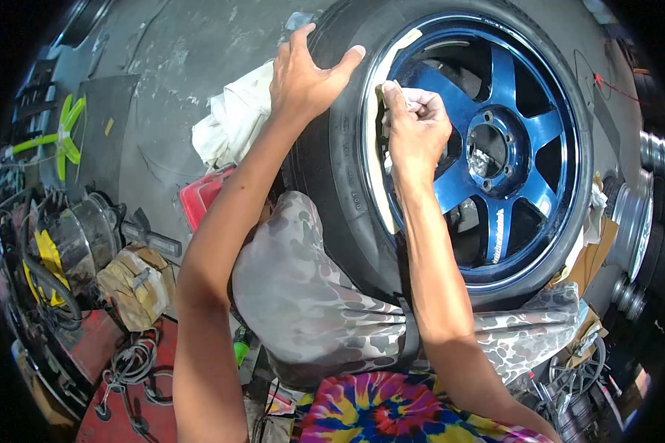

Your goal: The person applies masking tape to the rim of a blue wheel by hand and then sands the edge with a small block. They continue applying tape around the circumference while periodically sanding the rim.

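Note:
A blue multi-spoke wheel point(501, 70) with a black tire point(340, 159) around it leans by my legs. A cream strip of masking tape point(374, 159) follows the left edge of the rim, bending around its curve. My right hand point(419, 125) is closed at the rim's left edge, thumb and fingers pinched at the tape; its curled fingers partly hide what is between them. Over the tire's upper left side, my left hand point(308, 77) has its fingers and thumb spread, with nothing in it.
A white cloth point(233, 114) and a red case point(203, 196) lie left of the tire. Farther left are a green star-shaped tool point(66, 139), a taped cardboard box point(134, 288) and coiled cable point(133, 365). Metal wheels point(632, 207) stand at the right.

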Available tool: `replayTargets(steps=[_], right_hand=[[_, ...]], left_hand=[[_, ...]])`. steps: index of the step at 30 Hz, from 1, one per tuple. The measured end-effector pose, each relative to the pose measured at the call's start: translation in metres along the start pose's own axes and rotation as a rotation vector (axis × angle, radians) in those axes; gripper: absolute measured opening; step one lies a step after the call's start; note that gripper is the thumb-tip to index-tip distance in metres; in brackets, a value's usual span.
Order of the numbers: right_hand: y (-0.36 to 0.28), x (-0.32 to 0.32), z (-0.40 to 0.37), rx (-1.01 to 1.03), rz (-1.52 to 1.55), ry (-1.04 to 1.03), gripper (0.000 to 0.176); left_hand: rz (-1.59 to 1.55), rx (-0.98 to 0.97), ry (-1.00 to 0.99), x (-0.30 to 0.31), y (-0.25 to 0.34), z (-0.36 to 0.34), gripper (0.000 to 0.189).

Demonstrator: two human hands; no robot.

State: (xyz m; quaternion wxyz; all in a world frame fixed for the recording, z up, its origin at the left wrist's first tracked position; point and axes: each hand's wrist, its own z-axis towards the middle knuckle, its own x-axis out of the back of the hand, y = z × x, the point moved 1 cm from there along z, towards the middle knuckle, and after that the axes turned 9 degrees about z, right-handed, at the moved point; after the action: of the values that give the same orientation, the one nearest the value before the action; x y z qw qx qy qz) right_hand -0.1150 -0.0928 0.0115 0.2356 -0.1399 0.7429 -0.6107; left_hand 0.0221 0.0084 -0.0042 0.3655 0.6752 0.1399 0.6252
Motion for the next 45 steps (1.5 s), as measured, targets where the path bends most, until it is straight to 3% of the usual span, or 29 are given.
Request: replayTargets(steps=[7,12,15,17,21,30,45], right_hand=[[-0.006,0.0,-0.004,-0.109,-0.037,-0.128,0.017],[0.006,-0.005,0.016,0.079,-0.293,-0.054,0.022],[-0.001,-0.009,0.023,0.064,-0.222,-0.044,0.023],[-0.006,-0.006,0.006,0.004,-0.239,-0.147,0.023],[0.0,-0.002,-0.008,-0.056,-0.13,-0.099,0.024],[0.002,-0.018,0.015,0.262,-0.35,-0.023,0.025],[-0.001,-0.022,0.033,0.27,-0.321,-0.048,0.022]], left_hand=[[0.002,-0.015,0.026,-0.003,0.0,0.003,0.101],[0.06,-0.004,0.037,0.002,0.004,-0.001,0.1],[0.053,0.002,0.043,0.001,0.004,-0.002,0.099],[0.044,0.018,0.027,0.004,0.006,0.0,0.099],[0.033,0.007,0.026,0.0,0.004,-0.002,0.099],[0.065,0.013,0.036,0.003,0.006,-0.003,0.102],[0.073,0.045,0.005,0.001,0.008,-0.004,0.105]])
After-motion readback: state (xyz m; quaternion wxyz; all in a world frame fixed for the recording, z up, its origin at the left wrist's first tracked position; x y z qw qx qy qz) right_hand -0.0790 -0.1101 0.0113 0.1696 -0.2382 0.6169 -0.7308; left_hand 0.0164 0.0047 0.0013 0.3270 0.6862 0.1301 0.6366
